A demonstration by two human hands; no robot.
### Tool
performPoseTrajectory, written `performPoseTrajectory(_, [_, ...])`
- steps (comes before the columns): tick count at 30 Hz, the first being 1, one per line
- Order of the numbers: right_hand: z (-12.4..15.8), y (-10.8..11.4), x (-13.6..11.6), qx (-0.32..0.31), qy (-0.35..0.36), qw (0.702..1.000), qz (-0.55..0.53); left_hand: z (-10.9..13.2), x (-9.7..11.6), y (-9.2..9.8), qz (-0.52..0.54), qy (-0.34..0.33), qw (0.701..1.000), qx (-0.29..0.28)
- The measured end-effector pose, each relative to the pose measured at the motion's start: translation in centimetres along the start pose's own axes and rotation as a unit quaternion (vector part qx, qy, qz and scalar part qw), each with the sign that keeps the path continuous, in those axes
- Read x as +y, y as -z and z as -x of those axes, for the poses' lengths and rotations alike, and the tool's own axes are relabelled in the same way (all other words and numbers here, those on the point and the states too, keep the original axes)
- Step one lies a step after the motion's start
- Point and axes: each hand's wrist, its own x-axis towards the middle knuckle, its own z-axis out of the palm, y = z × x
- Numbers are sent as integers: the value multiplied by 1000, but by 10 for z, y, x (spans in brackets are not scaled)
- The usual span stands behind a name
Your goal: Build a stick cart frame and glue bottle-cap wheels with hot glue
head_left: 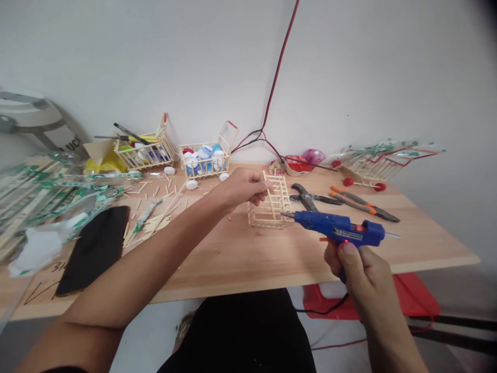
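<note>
My left hand pinches a thin wooden stick and tilts it beside the small stick-built basket frame on the table. Wrapped round the handle of a blue hot glue gun, my right hand has its thumb near a small red light. The metal nozzle points left, close to the stick's lower end and the frame; whether it touches either I cannot tell. Part of the frame is hidden by the left hand.
Two small stick carts, one with bottle caps, stand along the wall. Dark pliers and orange-grey pliers lie at right, near a red-wheeled cart. Cut sticks, a black phone and wrapped chopsticks lie left.
</note>
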Motion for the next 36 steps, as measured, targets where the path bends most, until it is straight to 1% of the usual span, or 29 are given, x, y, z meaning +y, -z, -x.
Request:
performPoseTrajectory(5, [-1,0,2,-1,-5,1000,-7,-1,0,0,2,3,1000,-12])
performPoseTrajectory(18, [0,0,3,0,3,999,40,1,6,-3,26,27,999,-23])
performPoseTrajectory(26, [-1,2,-8,2,12,998,59,0,3,-2,34,17,999,-35])
performPoseTrajectory(30, [0,2,-13,6,13,997,74,1,4,-3,22,24,999,-26])
performPoseTrajectory(33, [1,3,-12,-8,7,998,68,1,4,-3,18,25,999,-25])
performPoseTrajectory(36, [0,3,-9,-33,8,999,27,0,2,-2,21,17,999,-29])
